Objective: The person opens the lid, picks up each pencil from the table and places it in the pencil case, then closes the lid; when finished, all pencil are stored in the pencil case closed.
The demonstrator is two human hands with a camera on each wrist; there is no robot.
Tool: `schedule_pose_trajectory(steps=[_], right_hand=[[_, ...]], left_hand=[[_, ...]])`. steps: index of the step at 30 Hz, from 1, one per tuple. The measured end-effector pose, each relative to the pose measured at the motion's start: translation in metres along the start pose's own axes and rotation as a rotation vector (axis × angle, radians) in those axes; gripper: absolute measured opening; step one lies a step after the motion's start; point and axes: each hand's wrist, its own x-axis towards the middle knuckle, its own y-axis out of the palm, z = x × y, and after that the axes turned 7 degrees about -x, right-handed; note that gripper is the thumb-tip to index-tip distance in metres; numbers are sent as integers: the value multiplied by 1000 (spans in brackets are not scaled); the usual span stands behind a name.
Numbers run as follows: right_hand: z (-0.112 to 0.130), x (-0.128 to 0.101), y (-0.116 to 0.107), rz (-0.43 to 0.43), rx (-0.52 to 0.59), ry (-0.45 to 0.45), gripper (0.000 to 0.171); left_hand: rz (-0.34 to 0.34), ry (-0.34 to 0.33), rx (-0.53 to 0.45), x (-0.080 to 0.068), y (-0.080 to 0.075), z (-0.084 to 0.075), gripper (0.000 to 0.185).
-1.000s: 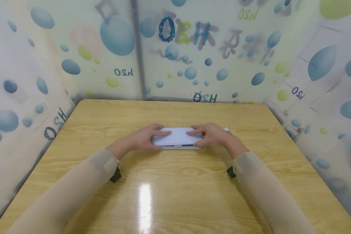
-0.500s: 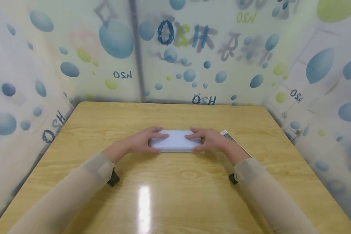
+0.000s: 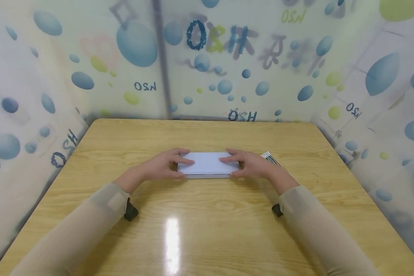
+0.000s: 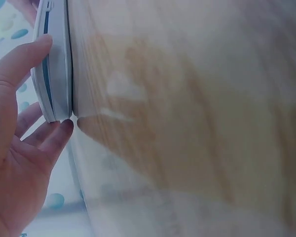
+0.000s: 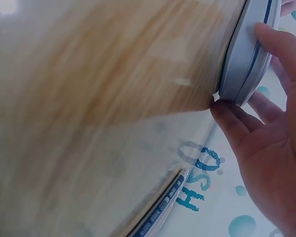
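Note:
A pale lavender-white pencil case (image 3: 208,163) lies flat on the wooden table, long side facing me. Its lid is down, with a thin dark seam along the side in both wrist views. My left hand (image 3: 160,165) holds the left end, thumb on the front side (image 4: 59,74) and forefinger lying on the lid. At the opposite end my right hand (image 3: 257,165) grips in a mirrored way, its thumb against the front side (image 5: 244,61) and other fingertips around the end. Whatever is inside the case is hidden by the lid.
Several dark striped pencils (image 3: 268,156) lie in a bundle just right of my right hand, partly covered by that wrist. The table (image 3: 214,230) ends at walls (image 3: 207,76) with blue and green bubble prints at the back and sides.
The pencil case's lid, raised with a dark gap at the front a second ago, is now down flat. My left hand has slid slightly outward. More of the pencils shows beside the right wrist.

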Motion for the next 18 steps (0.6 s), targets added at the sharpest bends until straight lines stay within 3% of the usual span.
schedule_pose_trajectory(steps=[8, 18], right_hand=[[-1, -4, 1, -25, 9, -12, 62], [-3, -25, -7, -192, 21, -66, 52]], left_hand=[[-8, -19, -49, -4, -4, 0, 49], [-95, 48, -141, -7, -9, -4, 37]])
